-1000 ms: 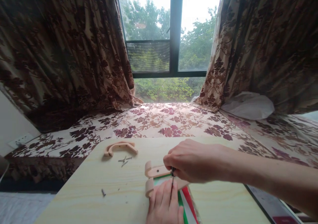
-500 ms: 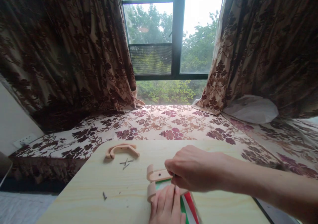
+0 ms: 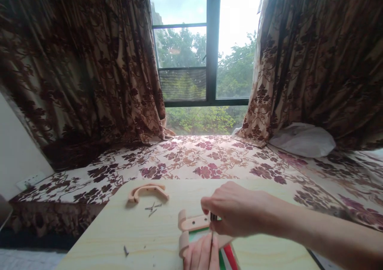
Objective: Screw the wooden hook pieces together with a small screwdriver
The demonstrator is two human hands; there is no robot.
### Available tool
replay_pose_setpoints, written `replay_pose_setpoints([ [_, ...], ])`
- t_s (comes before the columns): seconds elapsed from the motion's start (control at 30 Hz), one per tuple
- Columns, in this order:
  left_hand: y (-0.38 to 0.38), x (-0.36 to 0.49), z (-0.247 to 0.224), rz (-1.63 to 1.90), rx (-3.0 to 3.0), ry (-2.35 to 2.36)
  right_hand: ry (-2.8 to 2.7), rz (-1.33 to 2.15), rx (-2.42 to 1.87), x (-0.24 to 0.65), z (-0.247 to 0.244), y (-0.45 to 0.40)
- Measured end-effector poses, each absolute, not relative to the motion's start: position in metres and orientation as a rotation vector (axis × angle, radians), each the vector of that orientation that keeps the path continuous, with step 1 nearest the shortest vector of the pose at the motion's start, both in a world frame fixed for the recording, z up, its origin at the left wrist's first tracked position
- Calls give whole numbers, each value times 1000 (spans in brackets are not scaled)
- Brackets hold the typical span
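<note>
One right hand (image 3: 231,211) grips, I think, a screwdriver (image 3: 213,217); the left hand (image 3: 201,255) lies flat on a wooden piece (image 3: 183,244).

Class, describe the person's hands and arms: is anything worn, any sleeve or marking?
The right hand and left hand are bare, with no gloves and no rings showing. The right forearm shows no sleeve, watch, bracelet or clear marking. The left wrist is out of frame, so a sleeve there cannot be judged.

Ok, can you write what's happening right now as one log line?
right hand: holding dark tool | left hand: on nearer wooden piece | table: loose screws, curved wooden pieces
</note>
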State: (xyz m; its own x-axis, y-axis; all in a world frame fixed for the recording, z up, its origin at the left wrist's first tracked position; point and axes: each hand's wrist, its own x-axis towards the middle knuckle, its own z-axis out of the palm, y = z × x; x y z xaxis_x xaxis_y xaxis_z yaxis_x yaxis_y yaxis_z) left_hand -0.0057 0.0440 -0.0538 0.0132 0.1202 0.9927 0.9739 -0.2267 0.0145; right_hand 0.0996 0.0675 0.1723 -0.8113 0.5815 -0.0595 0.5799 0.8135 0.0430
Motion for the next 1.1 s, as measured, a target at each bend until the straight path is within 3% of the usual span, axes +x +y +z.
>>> replay_pose_setpoints([
  [0.67, 24, -42, -48, -811, -1959, -1119, 3108, -83, 1432, 101, 134, 64],
  [1.1, 25, -26, -54, -1063, -1865, -1213, 3194, -355, 1470, 102, 124, 60],
])
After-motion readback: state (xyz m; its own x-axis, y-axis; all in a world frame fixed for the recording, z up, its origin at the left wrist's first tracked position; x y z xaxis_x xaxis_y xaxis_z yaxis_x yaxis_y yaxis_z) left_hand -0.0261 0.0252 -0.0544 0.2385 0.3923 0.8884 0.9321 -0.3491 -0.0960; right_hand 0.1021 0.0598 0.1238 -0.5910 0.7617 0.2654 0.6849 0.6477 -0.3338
